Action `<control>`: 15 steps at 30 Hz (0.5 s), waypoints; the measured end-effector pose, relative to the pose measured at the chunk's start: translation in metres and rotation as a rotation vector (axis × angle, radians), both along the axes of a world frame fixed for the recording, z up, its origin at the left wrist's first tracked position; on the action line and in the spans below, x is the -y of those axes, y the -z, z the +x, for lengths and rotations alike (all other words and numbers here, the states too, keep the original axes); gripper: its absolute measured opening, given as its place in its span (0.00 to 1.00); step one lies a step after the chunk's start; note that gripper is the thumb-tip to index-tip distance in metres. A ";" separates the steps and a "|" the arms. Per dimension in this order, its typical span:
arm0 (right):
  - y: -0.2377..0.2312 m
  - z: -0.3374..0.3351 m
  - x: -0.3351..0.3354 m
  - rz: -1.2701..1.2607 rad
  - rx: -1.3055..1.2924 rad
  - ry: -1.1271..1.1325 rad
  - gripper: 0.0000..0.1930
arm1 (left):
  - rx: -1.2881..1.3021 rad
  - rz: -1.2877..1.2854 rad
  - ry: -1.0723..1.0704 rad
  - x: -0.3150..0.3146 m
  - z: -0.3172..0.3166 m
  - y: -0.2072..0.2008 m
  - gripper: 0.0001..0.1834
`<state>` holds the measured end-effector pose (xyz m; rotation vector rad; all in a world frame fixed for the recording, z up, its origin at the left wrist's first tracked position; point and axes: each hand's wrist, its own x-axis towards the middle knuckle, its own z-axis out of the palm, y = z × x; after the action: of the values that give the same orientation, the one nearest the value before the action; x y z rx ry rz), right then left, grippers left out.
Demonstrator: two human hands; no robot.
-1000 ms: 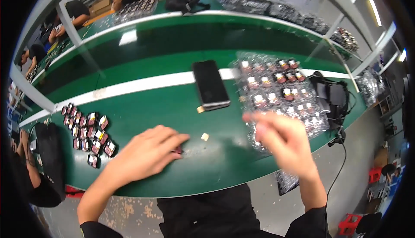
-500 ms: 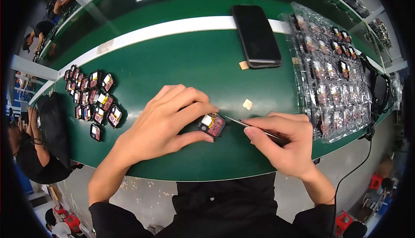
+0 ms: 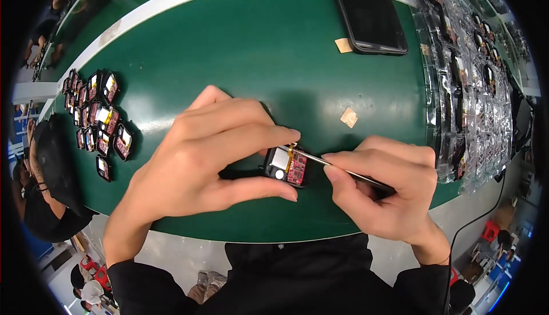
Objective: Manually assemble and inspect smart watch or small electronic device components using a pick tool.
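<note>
A small electronic device (image 3: 296, 169) lies on the green table, its black case uncovered to a red circuit board and a white block with yellow tape. Around it my left hand (image 3: 206, 155) is closed, index finger along the far edge and thumb by the near edge. Slim metal tweezers (image 3: 343, 172) are pinched in my right hand (image 3: 389, 186), which comes in from the right. Their tip touches the device near the yellow tape, just under my left index fingertip. Whether the tip grips anything is too small to tell.
Several similar devices (image 3: 103, 122) are grouped at the left. Clear plastic trays (image 3: 466, 115) with more devices stand at the right. A black phone-like slab (image 3: 372, 15) lies at the back, near a tan square (image 3: 343, 45); another tan scrap (image 3: 349, 117) lies beyond my right hand.
The tweezers' tip has moved from just right of the device onto it. The device has turned between my left fingers. The whole view has shifted nearer to the table.
</note>
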<state>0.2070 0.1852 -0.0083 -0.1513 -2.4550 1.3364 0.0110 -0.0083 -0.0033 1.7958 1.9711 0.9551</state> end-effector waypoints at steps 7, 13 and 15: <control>0.005 0.002 0.002 0.019 -0.040 0.032 0.09 | -0.019 0.035 -0.015 -0.002 0.002 0.005 0.36; 0.001 0.005 0.002 0.244 -0.102 0.070 0.14 | -0.031 -0.017 -0.045 -0.004 0.004 0.000 0.36; 0.001 0.005 0.002 0.271 -0.116 0.069 0.15 | -0.035 -0.012 -0.043 -0.005 0.004 0.000 0.36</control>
<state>0.2125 0.1829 -0.0090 -0.0878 -2.4775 0.9450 0.0149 -0.0035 -0.0029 1.7824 2.0398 0.9283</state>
